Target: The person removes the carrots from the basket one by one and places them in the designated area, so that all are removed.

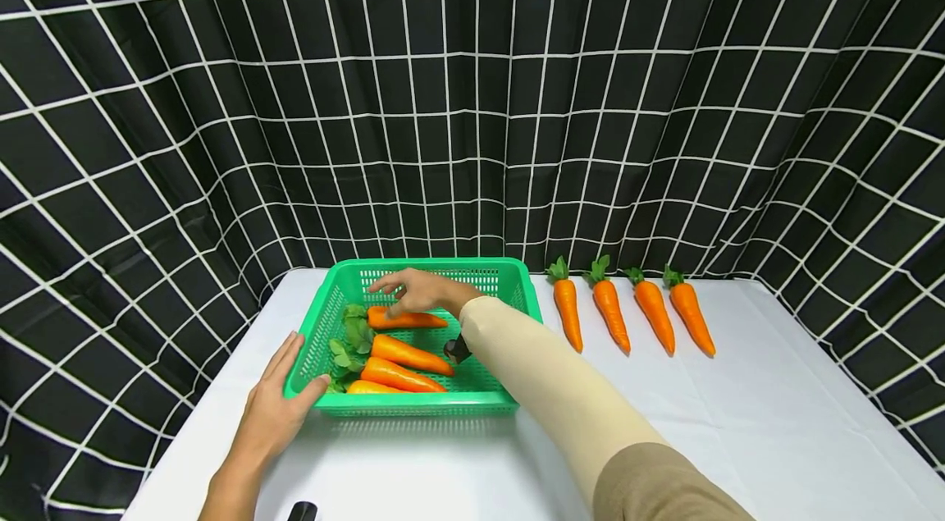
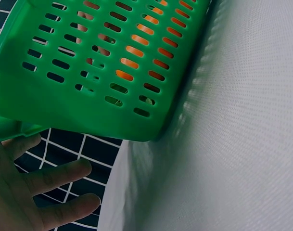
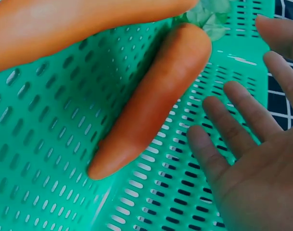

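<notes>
A green plastic basket (image 1: 421,400) holds several orange carrots with leafy green tops pointing left. My left hand (image 1: 273,412) rests at the basket's near left corner, thumb over the rim. Its other fingers (image 2: 64,177) are straight and spread outside the corner in the left wrist view. Inside the basket, my right hand (image 1: 419,291) is over the farthest carrot (image 1: 413,320), near the back wall. In the right wrist view its fingers (image 3: 233,127) are extended and loosely spread beside that carrot (image 3: 153,101), with nothing held. Part of the basket's right side is hidden by my right forearm.
Several more carrots (image 1: 610,314) lie in a row on the white table (image 1: 768,406) right of the basket, tops toward the back. A black curtain with a white grid (image 1: 472,135) encloses the back and sides. A small black object (image 1: 303,511) shows at the bottom edge.
</notes>
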Demonstrator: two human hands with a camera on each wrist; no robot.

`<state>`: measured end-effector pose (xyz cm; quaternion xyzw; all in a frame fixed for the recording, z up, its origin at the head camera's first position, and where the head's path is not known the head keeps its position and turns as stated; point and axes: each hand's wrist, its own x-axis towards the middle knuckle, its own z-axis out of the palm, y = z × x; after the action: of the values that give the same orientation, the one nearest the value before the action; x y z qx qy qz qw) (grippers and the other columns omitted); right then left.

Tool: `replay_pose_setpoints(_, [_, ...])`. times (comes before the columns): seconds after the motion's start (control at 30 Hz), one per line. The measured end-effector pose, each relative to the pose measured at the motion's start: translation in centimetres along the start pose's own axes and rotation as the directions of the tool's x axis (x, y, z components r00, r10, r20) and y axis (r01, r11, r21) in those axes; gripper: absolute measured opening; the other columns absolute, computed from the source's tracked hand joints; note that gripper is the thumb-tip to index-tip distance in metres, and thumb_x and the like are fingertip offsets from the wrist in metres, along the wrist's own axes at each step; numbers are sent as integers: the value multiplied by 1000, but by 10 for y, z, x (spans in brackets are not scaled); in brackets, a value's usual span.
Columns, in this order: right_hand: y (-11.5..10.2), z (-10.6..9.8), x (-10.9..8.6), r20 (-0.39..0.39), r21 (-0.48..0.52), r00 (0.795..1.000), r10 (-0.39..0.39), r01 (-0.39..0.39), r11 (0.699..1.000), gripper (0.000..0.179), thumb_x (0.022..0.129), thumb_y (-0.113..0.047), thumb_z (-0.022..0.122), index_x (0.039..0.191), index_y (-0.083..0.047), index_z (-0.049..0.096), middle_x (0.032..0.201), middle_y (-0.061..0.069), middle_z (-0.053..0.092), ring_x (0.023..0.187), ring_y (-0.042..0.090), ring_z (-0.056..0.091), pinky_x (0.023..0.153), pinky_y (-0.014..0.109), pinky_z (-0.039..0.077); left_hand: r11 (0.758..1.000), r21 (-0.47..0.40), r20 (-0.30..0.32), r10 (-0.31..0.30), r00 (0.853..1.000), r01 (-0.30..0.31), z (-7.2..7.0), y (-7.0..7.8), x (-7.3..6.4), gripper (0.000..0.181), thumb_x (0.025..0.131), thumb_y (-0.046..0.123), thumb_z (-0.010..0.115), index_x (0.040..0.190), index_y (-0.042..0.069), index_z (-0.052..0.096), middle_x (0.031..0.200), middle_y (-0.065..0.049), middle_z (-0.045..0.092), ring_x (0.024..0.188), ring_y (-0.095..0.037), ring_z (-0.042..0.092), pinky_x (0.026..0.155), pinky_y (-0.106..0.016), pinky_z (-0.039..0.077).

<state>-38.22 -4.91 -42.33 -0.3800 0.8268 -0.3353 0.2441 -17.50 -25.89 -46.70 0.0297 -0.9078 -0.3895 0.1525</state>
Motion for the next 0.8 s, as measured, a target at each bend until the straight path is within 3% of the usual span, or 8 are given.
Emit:
replay_pose_setpoints(0.33, [4,8,8,27,-120,998,55,-51,991,58,85,-17,75,139,-25,55,138,7,51,127,25,45,100,44,40,1000,-9,2,5,1000,-5,-1,1,-2,76,89,35,68,152,11,32,157,-7,24,137,-45,25,103,-65,23])
replay_pose_setpoints(0.57, [7,11,9,59,-184,993,101,-89,979,57,84,-14,76,136,-29,57,136,6,51,123,25,46,96,40,44,1000,-12,-5,11,1000,-11,-1,1,-2,76,88,33,68,151,11,33,157,-7,24,137,-43,25,104,-65,23])
replay_pose_setpoints(0.8, [12,12,13,70,-299,992,101,-75,951,70,84,-3,74,143,-31,50,134,8,55,116,19,53,89,33,49,1000,-10,-10,8,1000,-8,0,1,-1,76,89,34,68,151,10,33,157,-8,25,137,-43,25,104,-65,22])
